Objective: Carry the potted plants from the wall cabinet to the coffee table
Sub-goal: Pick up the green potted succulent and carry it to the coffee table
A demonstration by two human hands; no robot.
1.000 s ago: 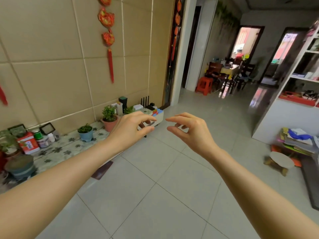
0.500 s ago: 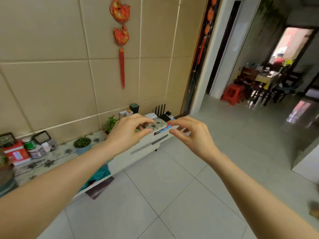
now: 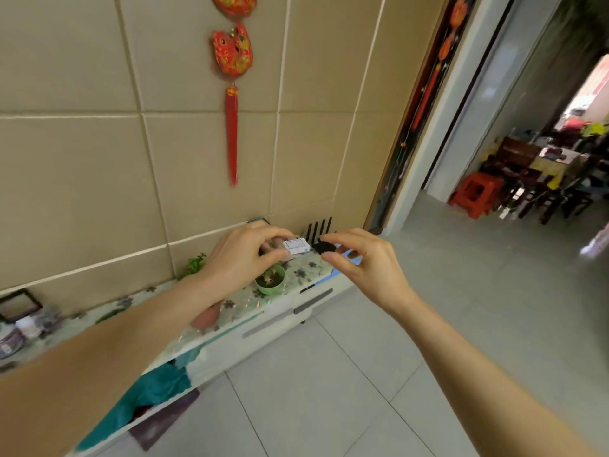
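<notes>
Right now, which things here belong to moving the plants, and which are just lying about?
Job:
green pot
pink pot
leafy plant
cabinet
left hand
right hand

Lying about:
router
white box
picture frame
red ornament
red stool

Pink pot [image 3: 207, 316]: mostly hidden behind the left forearm.
Leafy plant [image 3: 195, 263]: only its leaves show; its pot is hidden.
Wall cabinet [image 3: 230, 338]: near left end cut off by the edge.
Far dining room [image 3: 540, 173]: blurred, items unreadable.
Wall ornament [image 3: 232, 52]: top cut off.
</notes>
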